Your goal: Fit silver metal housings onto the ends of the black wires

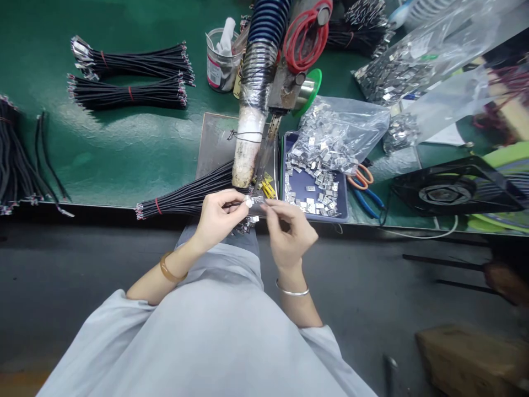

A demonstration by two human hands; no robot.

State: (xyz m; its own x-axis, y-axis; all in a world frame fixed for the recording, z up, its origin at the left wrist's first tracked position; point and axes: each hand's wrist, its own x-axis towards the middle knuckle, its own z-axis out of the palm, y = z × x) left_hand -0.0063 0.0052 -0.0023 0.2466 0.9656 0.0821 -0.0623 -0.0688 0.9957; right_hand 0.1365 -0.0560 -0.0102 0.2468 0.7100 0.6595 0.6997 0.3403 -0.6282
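My left hand [220, 216] is closed in a pinch on a small silvery metal tab [258, 199], with something white at the thumb tip. Just to its right, my right hand [290, 227] has thumb and forefinger pressed together beside the tab's end; what they hold, if anything, is too small to make out. A bundle of black wires [194, 190], tied with a red band, lies under and left of my left hand. More metal ends show below the fingers. Directly above the tab, a soldering iron [266, 149] points down beside a taped hose [248, 143].
A blue tray [342, 207] of loose metal tabs and a plastic bag [351, 127] sit right of the iron. Pliers with blue and orange handles [366, 193] and a black fan [458, 184] lie farther right. Wire bundles [132, 96] and a tub [221, 66] stand behind.
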